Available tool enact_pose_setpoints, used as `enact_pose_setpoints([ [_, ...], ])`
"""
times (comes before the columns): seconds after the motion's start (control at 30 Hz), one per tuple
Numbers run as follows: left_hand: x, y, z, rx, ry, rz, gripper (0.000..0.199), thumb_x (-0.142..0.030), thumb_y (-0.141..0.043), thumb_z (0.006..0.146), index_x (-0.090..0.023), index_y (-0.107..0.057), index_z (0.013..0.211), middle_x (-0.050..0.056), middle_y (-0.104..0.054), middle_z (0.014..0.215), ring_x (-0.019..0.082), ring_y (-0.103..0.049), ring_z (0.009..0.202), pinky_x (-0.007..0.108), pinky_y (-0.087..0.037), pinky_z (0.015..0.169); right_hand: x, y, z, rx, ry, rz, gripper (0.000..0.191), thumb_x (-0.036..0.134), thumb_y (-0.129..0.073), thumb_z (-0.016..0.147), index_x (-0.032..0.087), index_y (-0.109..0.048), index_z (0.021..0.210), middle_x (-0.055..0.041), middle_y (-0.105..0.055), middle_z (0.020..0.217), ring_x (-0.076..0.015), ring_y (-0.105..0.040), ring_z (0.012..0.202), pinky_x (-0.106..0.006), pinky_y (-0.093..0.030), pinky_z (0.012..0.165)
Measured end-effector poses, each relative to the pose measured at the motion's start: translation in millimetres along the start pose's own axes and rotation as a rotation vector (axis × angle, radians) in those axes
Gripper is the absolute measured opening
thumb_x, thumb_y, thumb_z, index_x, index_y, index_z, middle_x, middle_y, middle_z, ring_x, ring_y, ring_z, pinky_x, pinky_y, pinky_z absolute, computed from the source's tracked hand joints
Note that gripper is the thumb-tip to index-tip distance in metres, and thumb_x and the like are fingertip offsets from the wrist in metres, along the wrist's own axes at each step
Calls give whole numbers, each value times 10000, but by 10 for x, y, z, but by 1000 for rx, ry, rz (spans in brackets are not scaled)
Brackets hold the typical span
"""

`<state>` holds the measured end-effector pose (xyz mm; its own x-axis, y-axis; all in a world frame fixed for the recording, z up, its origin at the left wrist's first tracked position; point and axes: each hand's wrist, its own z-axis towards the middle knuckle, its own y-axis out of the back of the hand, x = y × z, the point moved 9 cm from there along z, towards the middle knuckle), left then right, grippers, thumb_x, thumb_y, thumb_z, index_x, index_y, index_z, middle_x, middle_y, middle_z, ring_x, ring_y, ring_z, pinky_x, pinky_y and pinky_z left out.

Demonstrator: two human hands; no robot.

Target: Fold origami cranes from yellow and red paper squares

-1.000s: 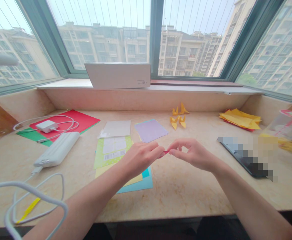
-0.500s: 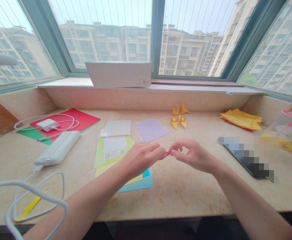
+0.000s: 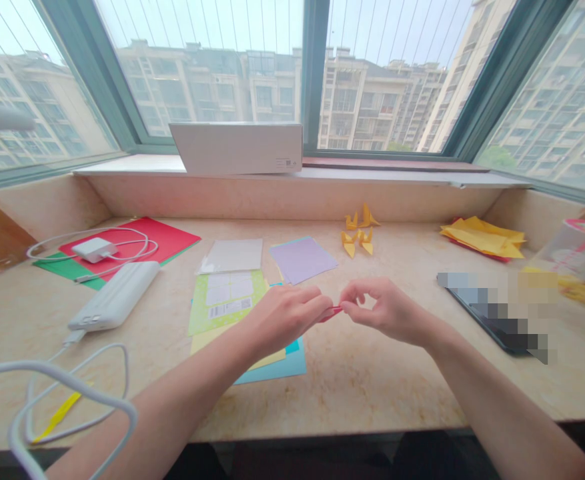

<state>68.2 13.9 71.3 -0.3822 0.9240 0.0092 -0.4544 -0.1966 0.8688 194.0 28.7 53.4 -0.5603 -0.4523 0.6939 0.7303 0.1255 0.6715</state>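
Between my two hands is a small folded piece of red paper (image 3: 330, 313), mostly hidden by my fingers. My left hand (image 3: 292, 308) is closed around its left part, fingers bent over it. At its right tip, my right hand (image 3: 379, 308) pinches with thumb and index finger. Both hands are held over the stone counter (image 3: 372, 393). Beyond them stand several folded yellow paper cranes (image 3: 357, 241). A stack of purple paper squares (image 3: 305, 260) lies just behind my left hand. Under my left forearm are light blue sheets (image 3: 277, 370) and a green paper packet (image 3: 229, 300).
At left are a white power bank (image 3: 117, 297), a charger (image 3: 93, 249) with looped cables, and red paper (image 3: 172, 238). On the right lie a phone (image 3: 492, 317), yellow paper sheets (image 3: 482, 237) and a clear plastic cup (image 3: 582, 250). A white box (image 3: 237, 148) leans by the window.
Almost nothing differs. My right fingers shift very slightly at the red paper's tip, while my left hand keeps its place.
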Motion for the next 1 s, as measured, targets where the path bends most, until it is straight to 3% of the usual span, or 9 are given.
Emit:
enact_pose_setpoints([
  [0.2,69,-3,-6,-42,96,-68,288,-340,-472,1021,-168,-634,855,9,-675,773,113,-596,621,238,-364,550,72,29,7,-72,103,-56,126,211,-619,906,196,-673,793,2,-665,740,-139,-586,703,-262,-460,667],
  [0.43,212,-11,-17,-22,231,-312,251,-287,-497,1012,-147,-655,876,12,-700,782,96,-595,638,202,-406,601,213,108,-10,-125,263,-82,111,249,-627,937,198,-724,942,-38,-725,854,-162,-641,772,-289,-492,733],
  [0.7,274,-85,-15,35,324,-439,264,-275,-476,1013,-161,-666,869,-1,-676,725,101,-590,647,199,-407,626,223,110,-25,-131,277,-47,104,198,-623,930,191,-726,936,-33,-709,817,-156,-626,739,-283,-493,697],
  [1.0,236,-80,8,61,310,-433,257,-234,-459,1006,-163,-659,860,1,-668,714,104,-566,611,205,-410,608,298,111,-24,-165,334,-102,110,187,-621,911,193,-725,877,-30,-688,769,-164,-616,719,-312,-493,708],
])
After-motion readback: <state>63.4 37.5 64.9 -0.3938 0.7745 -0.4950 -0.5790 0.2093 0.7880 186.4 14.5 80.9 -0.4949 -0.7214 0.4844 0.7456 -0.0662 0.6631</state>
